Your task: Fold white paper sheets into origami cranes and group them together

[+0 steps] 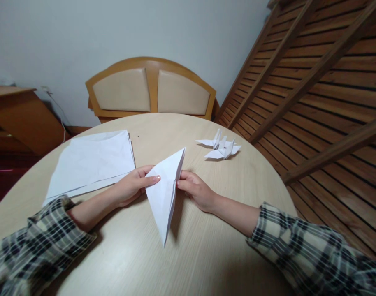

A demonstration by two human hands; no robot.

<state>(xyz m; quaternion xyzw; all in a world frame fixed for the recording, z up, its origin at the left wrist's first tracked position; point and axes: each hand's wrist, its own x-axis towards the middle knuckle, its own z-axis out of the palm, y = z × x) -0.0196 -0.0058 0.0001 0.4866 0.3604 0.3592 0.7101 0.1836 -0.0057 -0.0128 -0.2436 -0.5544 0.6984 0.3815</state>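
A white sheet folded into a long pointed shape [165,193] stands above the round wooden table [206,246], one tip toward me and one toward the far side. My left hand [133,186] pinches its left edge, thumb on top. My right hand [196,190] pinches its right edge. Both sleeves are plaid.
A stack of white paper sheets [92,162] lies on the table to the left. Two finished paper cranes [221,147] sit at the far right of the table. A wooden chair with padded back [151,88] stands behind the table. Slatted wooden panels [323,90] lean at the right.
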